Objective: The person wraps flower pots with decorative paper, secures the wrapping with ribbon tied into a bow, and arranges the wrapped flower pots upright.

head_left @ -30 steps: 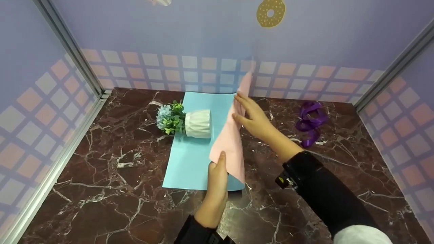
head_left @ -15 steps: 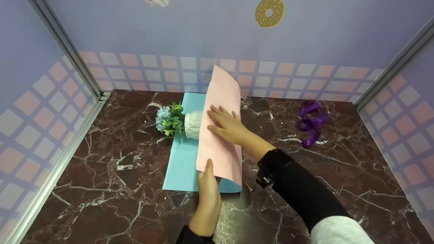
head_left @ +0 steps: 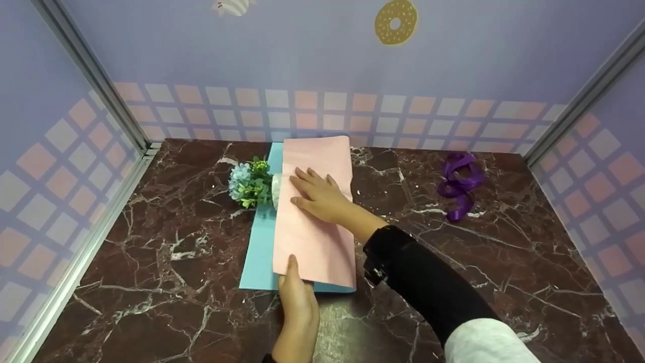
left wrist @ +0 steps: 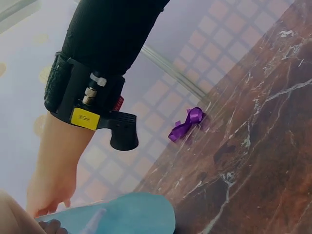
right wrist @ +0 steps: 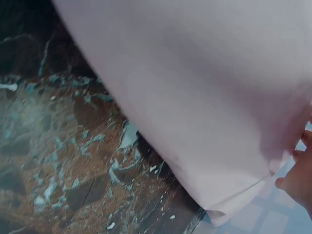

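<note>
A sheet of wrapping paper [head_left: 315, 237], pink on one face and blue on the other, is folded over a white pot [head_left: 276, 191]. Only a strip of the pot shows; the rest is hidden under the pink flap. Blue and green flowers [head_left: 249, 184] stick out past the paper's left side. My left hand [head_left: 298, 297] pinches the flap's near edge, thumb on top and fingers beneath. With fingers spread, my right hand [head_left: 322, 196] presses on the pink face above the pot. In the right wrist view the pink paper [right wrist: 195, 107] bulges, with fingertips [right wrist: 297, 170] at the right edge.
A curled purple ribbon [head_left: 459, 184] lies on the dark marbled table [head_left: 151, 282] at the right. Patterned panels [head_left: 322, 60] close off the back and both sides. The right forearm carries a black wrist camera [left wrist: 124, 131].
The paper's right part has been folded leftward and down over the pot, covering most of it. Both hands have moved left with it, and the right hand now lies flat on top.
</note>
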{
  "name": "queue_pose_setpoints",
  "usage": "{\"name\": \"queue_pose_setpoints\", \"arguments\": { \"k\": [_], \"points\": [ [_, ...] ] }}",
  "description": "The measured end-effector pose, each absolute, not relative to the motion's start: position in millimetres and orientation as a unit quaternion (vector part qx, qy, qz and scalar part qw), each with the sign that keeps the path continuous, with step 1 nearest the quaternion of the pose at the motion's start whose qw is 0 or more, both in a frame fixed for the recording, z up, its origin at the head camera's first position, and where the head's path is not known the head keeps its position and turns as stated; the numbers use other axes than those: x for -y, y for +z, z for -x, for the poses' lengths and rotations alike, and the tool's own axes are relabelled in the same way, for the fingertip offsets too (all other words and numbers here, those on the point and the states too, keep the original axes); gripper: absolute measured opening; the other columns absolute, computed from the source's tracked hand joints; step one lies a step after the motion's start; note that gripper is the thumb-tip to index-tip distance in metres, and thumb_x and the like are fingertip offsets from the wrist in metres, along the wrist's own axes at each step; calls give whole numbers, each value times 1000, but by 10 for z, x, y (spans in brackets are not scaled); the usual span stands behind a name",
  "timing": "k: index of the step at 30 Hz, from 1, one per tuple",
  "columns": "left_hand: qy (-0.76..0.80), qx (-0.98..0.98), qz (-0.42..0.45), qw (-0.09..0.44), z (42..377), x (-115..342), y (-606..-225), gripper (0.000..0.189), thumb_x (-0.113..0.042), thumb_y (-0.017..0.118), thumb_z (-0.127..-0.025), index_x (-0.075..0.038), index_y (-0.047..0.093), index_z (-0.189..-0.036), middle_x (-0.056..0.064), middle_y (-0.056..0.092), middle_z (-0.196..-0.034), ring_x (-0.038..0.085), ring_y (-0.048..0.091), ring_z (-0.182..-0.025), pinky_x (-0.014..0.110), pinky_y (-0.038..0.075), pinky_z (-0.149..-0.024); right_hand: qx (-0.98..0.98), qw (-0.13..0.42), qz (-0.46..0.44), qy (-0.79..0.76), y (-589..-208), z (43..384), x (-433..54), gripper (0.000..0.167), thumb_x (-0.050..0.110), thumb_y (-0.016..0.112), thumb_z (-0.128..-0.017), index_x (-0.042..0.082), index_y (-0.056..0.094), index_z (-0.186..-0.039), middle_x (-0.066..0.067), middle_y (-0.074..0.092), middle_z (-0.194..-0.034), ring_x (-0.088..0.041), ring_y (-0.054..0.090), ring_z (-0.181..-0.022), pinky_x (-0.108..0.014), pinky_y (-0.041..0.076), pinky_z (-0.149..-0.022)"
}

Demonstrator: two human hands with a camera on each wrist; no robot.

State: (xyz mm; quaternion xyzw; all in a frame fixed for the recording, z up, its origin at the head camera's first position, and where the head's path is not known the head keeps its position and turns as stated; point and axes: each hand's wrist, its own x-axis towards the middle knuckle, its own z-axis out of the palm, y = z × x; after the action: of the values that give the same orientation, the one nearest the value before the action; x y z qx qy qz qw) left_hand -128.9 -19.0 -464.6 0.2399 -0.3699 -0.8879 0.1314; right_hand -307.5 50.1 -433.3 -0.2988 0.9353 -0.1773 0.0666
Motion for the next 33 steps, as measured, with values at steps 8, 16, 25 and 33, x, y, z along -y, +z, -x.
{"name": "queue_pose_setpoints", "arguments": {
  "k": [8, 16, 25, 33],
  "points": [
    [-906, 313, -245, 141, 1275, 321, -4700, 45, -15, 33, -105, 10, 25, -142, 24, 31, -146, 32, 27, -140, 37, 24, -116, -931, 83, 317, -162, -4341, 3119, -358, 65, 49, 39, -102, 16, 24, -155, -5, 9, -162, -25, 2, -148, -51, 0, -118],
    [-906, 318, -240, 141, 1290, 395, -4714, 45, -14, 29, -106, 8, 22, -144, 21, 30, -146, 29, 23, -143, 35, 22, -116, -932, 72, 328, -134, -4353, 3236, -317, 64, 48, 39, -102, 13, 26, -155, -8, 12, -162, -27, 3, -148, -47, 2, -119],
    [-909, 303, -250, 139, 1333, 481, -4755, 47, -15, 26, -107, 7, 18, -148, 22, 27, -151, 28, 24, -143, 33, 25, -115, -937, 73, 329, -89, -4304, 3370, -281, 63, 49, 37, -103, 15, 25, -155, -7, 12, -162, -27, 3, -148, -46, 1, -119],
    [-921, 274, -247, 124, 1353, 558, -4806, 49, -16, 23, -107, 4, 14, -150, 19, 22, -154, 26, 21, -144, 31, 25, -115, -938, 73, 330, -79, -4295, 3459, -249, 63, 47, 40, -102, 15, 26, -155, -6, 15, -161, -27, 5, -148, -45, 1, -119]
  ]
}}
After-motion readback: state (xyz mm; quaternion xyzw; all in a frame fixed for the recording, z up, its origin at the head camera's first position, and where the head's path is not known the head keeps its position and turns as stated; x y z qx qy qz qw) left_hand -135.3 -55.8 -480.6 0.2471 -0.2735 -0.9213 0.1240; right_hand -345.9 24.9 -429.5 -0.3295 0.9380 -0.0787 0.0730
